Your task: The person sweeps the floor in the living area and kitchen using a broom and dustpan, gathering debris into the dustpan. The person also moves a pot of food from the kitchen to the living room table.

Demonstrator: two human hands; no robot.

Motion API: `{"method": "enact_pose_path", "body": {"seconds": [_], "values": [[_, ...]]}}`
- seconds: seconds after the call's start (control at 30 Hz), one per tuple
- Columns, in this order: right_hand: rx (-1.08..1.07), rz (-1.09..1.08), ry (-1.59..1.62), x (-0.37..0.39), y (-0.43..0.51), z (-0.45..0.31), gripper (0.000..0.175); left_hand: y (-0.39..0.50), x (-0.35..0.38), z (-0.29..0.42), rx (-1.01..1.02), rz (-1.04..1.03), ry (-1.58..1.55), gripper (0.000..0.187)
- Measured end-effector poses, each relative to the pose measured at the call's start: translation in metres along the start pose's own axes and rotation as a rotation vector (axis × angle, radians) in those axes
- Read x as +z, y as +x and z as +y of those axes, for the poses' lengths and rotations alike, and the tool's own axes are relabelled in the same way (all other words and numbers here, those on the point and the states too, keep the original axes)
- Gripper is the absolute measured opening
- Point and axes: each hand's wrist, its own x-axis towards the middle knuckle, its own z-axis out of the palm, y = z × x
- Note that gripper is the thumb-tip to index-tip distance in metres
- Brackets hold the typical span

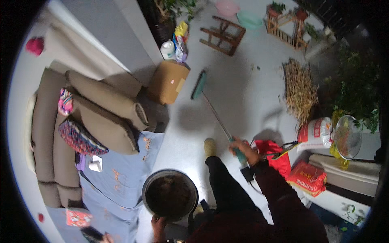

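My right hand [247, 152] is closed around the green grip of a long-handled floor tool [217, 117], either a mop or a broom. Its thin metal pole slants away to a teal head [199, 85] resting on the floor. At the bottom, my left hand [159, 227] grips the near rim of a round dark bucket [196, 194]. Inside the bucket it is dark brown, and I cannot tell what it contains. My shoe [210, 148] stands on the floor between the bucket and the tool.
Left is a sofa [50, 127] with cushions; beyond the bucket, a cardboard box [170, 80]. An overturned wooden stool [226, 35] lies farther off. Dried stalks [299, 88], a white sack [316, 132] and red bags [308, 177] line the right. Someone's hand [107, 238] shows bottom left.
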Motion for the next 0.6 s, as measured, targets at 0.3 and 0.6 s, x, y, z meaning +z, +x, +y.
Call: {"method": "enact_pose_path", "body": {"seconds": [0.3, 0.6], "values": [[-0.012, 0.176, 0.259, -0.064, 0.01, -0.094, 0.047, 0.108, 0.213, 0.204, 0.048, -0.244, 0.097, 0.032], [0.117, 0.583, 0.373, -0.013, -0.127, -0.083, 0.045, 0.26, 0.336, 0.357, 0.427, -0.645, 0.616, 0.025]]}}
